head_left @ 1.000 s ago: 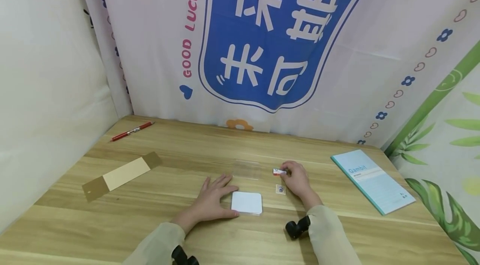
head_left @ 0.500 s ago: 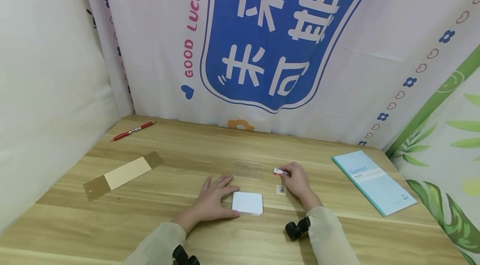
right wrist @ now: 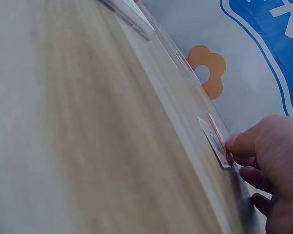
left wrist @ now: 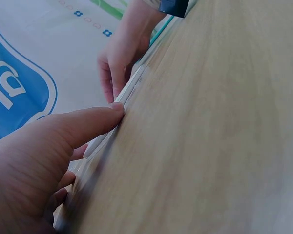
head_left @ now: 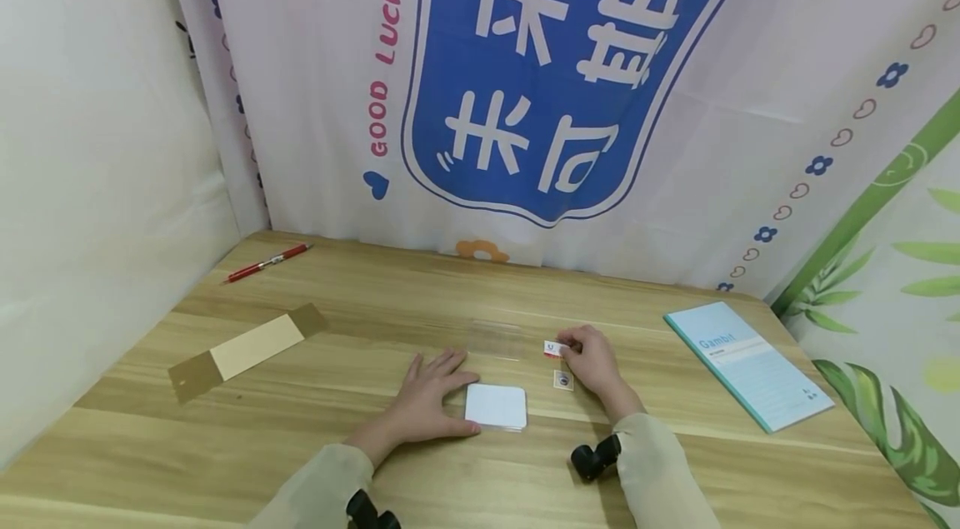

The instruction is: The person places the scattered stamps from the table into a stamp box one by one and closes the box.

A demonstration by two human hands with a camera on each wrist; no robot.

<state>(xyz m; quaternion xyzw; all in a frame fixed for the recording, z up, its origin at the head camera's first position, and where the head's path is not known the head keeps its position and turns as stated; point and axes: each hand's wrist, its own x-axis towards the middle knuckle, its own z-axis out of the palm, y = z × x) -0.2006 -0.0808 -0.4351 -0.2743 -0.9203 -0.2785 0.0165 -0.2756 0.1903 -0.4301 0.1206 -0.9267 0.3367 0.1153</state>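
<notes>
**Small tag pinched at a light wooden worktop**

A pale wood-grain worktop (head_left: 247, 446) is seen, closed in by hung cloth: a plain white sheet on the left, a backdrop with a large blue emblem (head_left: 555, 71) and the pink words "GOOD LUCK" behind, and a leaf-patterned cloth on the right.

The left hand (head_left: 423, 404) is laid flat on the worktop, its grip released, fingers straight, with the thumb against the near left edge of a white rounded card (head_left: 495, 406). A small red-and-white tag (head_left: 552, 347) is pinched in the grip of the right hand (head_left: 592, 362), just above the surface beyond the card. A small square sticker (head_left: 562, 380) lies just beside that hand.

A clear plastic sheet (head_left: 495, 339) lies behind the card. Well apart are found a red pen (head_left: 266, 262) at the far left, a brown and cream paper strip (head_left: 247, 351), and a light blue booklet (head_left: 746, 362) on the right.
</notes>
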